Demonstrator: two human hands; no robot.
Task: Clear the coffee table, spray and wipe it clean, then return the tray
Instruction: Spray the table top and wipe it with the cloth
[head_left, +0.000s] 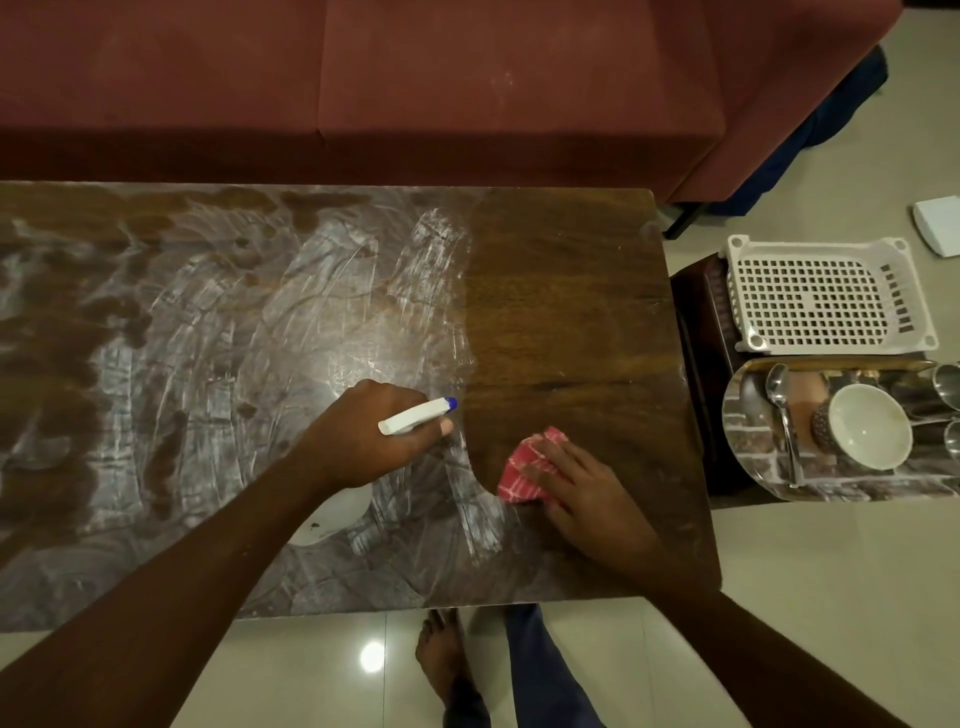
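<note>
The wooden coffee table (571, 291) fills the middle of the view; its left two thirds carry white smeared streaks, its right third shows bare dark wood. My left hand (374, 431) grips a white spray bottle (415, 415) with a blue nozzle that points right, held over the table's front middle. The bottle's body (332, 514) shows below my wrist. My right hand (576, 483) presses a folded red checked cloth (524, 467) flat on the table at the boundary of the streaks. A shiny steel tray (748, 452) sits on a low stand to the right.
On the tray lie a spoon (784, 415), a white bowl (867, 426) and steel cups (948, 400). A white perforated basket (826, 296) stands behind it. A maroon sofa (415, 78) runs along the table's far side. My bare foot (441, 660) is on the tiled floor.
</note>
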